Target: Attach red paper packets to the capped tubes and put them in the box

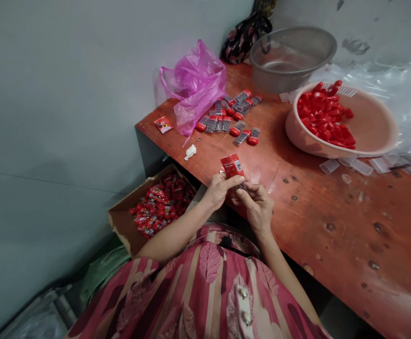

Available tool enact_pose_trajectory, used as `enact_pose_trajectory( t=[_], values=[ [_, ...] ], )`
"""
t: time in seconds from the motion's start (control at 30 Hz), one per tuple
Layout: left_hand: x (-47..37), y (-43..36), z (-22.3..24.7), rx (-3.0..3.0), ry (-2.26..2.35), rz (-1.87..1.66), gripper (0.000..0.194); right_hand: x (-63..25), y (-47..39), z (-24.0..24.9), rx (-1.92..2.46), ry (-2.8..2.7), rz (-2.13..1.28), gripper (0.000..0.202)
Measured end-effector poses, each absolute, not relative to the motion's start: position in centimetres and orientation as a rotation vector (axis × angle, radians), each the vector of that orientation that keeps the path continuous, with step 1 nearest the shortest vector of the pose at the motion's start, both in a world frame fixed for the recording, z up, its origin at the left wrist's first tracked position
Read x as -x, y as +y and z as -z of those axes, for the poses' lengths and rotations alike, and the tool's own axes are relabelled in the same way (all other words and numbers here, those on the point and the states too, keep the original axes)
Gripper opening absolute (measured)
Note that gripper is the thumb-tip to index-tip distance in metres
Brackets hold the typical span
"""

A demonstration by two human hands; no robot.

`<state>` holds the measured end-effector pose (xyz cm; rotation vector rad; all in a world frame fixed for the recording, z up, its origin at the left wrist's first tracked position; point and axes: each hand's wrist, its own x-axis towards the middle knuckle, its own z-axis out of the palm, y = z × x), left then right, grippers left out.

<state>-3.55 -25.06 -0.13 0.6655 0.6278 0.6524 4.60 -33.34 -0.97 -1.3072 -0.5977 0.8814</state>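
Note:
A small red plastic packet (232, 165) with a white barcode label is held up at the table's front edge. My left hand (218, 190) grips it from the left, its thumb laid across the front. From the right, the closed fingers of my right hand (260, 207) pinch its lower end, where a dark, dotted part shows between the thumbs. I cannot tell whether that part is inside the packet. Beyond my hands lie several small clear containers (225, 124) with red caps and dark contents.
On the red table (318, 188) are a pink bag (200, 84), a flat red packet (163, 125), crumpled white tissue (190, 152), a pink basin (364, 117) of red caps, a grey basin (293, 52) and clear plastic containers (362, 166). A cardboard box (120, 226) below holds filled packets.

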Motion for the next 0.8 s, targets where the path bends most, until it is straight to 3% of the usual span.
enact_pose_trajectory(
  t=[0.2,0.8],
  values=[
    [4.6,-24.4,-0.1,-0.733,0.581,-0.504,0.035,-4.8,-33.0,1.2,1.186,-0.512,-0.989,0.022],
    [4.1,-25.2,-0.2,-0.468,0.628,-0.738,0.038,-4.4,-32.3,1.4,1.206,-0.382,-1.048,0.026]
  ],
)
